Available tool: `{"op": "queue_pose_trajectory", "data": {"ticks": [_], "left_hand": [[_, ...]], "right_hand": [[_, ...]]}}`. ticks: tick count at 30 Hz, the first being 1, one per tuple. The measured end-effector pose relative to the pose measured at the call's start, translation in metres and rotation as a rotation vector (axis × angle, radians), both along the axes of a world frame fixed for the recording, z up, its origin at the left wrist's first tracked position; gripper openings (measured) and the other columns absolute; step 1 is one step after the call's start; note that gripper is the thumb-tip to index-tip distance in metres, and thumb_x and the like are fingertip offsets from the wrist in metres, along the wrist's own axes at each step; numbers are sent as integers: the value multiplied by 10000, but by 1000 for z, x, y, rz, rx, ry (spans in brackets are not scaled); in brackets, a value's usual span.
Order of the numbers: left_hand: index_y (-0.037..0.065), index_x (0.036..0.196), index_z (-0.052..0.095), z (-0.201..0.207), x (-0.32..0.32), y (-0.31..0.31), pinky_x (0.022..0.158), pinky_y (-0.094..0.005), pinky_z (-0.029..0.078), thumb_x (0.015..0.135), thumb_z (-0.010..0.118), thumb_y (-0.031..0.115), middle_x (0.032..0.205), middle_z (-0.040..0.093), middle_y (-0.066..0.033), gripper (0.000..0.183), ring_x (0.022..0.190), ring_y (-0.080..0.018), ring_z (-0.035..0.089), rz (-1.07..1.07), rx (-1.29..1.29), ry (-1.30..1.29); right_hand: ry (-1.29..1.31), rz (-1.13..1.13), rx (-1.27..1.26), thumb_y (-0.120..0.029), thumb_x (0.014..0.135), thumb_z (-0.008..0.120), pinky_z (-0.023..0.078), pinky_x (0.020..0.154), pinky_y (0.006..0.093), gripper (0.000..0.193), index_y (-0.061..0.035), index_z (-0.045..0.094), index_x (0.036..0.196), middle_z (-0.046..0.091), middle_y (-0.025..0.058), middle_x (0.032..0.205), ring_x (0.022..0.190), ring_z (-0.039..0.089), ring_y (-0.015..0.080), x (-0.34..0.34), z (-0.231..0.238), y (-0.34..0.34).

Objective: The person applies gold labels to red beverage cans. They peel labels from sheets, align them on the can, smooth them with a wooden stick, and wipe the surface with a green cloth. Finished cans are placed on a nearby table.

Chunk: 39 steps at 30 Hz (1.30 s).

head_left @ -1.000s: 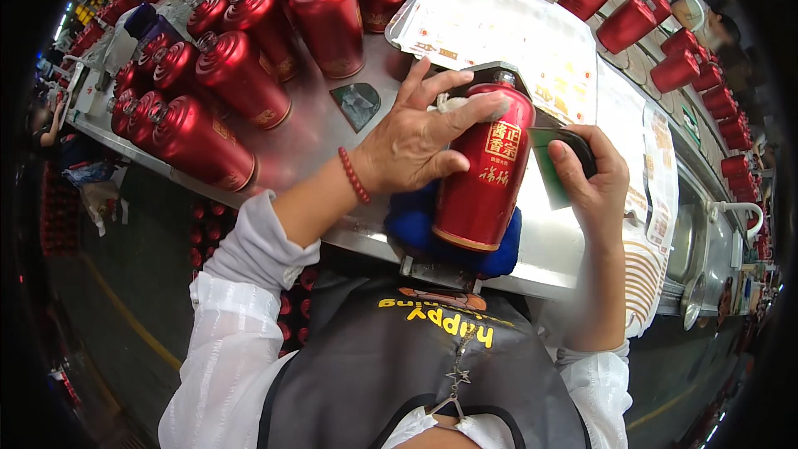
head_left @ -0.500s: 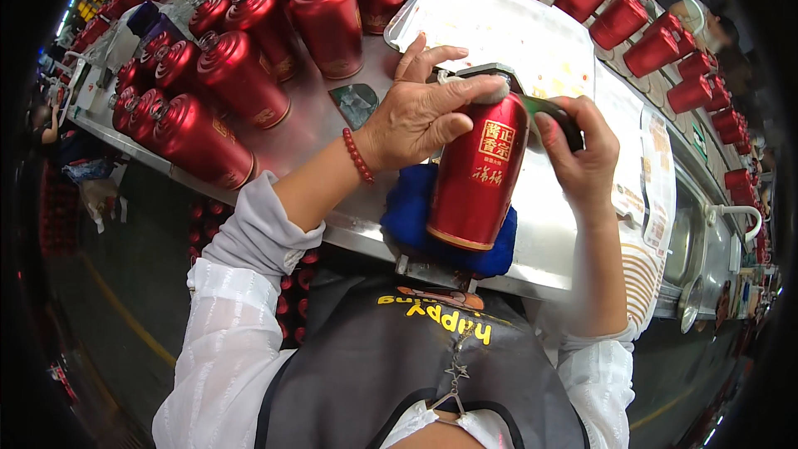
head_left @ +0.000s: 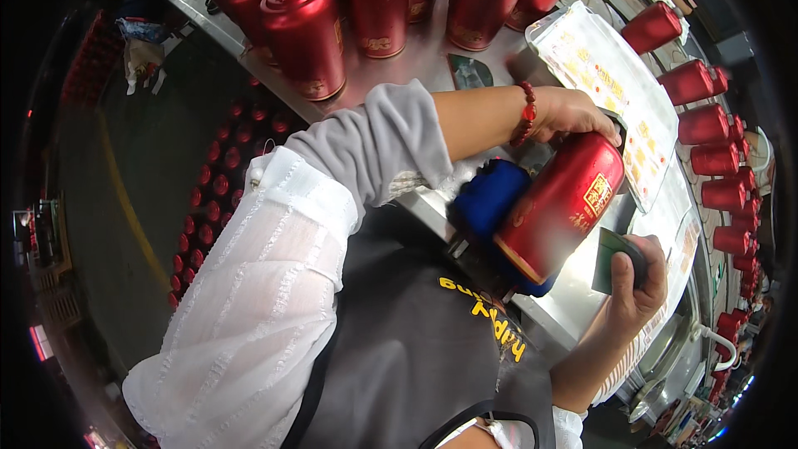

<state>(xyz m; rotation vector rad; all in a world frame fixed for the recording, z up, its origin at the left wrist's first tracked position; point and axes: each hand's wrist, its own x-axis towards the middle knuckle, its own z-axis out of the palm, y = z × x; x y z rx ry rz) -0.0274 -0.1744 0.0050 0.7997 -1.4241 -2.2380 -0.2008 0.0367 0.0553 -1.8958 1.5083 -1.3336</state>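
A glossy red bottle [head_left: 573, 199] with gold lettering leans over a blue cloth pad [head_left: 492, 198] at the table's front edge. My left hand [head_left: 573, 115], below a red bead bracelet, is closed on the bottle's top end; its neck is hidden under my fingers. My right hand [head_left: 642, 283] pinches a flat dark scraper [head_left: 613, 259] with a greenish blade. The scraper is to the right of the bottle, with a gap between them. Beyond the bottle, a white tray [head_left: 573, 50] bears a sheet with small gold and red decals.
Several red bottles [head_left: 303, 41] stand at the table's far left. A small dark flat piece [head_left: 470, 72] lies on the metal tabletop. Red bottles [head_left: 702, 126] line a conveyor at right. A sink [head_left: 669, 349] and pale tap [head_left: 716, 342] are at lower right.
My view has swung, shifting the scene. The bottle now leans further, with a different side of its lettering showing. My right hand has drawn the scraper down and away from the bottle's top.
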Motion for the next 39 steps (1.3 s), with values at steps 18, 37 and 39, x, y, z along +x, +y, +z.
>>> {"op": "queue_pose_trajectory", "data": {"ticks": [18,37,39], "left_hand": [[3,979,712,38,212,32,671,-307,549,869,787,181,847,727,-120,222,720,-221,700,1133,-1394,-317],[13,1012,717,30,164,-23,777,-352,552,901,743,278,953,739,-148,289,843,-260,711,1050,-1497,-725],[21,941,672,27,163,-27,721,-416,542,896,720,294,860,702,-146,281,809,-320,681,1072,-1529,-641]], "right_hand": [[1156,455,242,-41,945,450,518,949,480,527,-209,538,1436,409,108,1536,1320,475,339,168,-59,-208],[852,132,388,-291,798,788,506,961,469,633,-50,519,1317,547,199,1263,1205,517,393,113,-78,-174],[757,132,374,-187,744,833,483,997,455,669,-18,520,1311,508,207,1287,1192,507,419,110,-69,-173]]}}
